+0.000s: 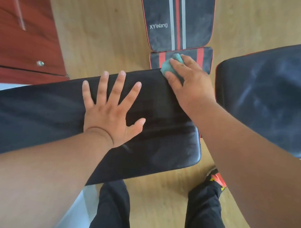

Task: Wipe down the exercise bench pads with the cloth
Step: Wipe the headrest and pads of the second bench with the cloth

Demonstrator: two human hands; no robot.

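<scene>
A long black bench pad (43,113) runs across the middle of the view, from the left edge to a rounded end at centre right. My left hand (111,109) lies flat on it with fingers spread and nothing in it. My right hand (187,80) presses a small teal cloth (168,65) onto the pad's far edge near that end. A second black pad (279,94), streaked with dust, sits to the right across a gap. Beyond the cloth lies a striped black, red and grey bench (176,15) marked XYWang, with a short seat pad (204,60).
The floor (99,33) is light wood. A red-brown wooden door or cabinet (20,29) fills the upper left. My legs in black trousers (207,217) and a red and black shoe (215,177) stand below the pad's end.
</scene>
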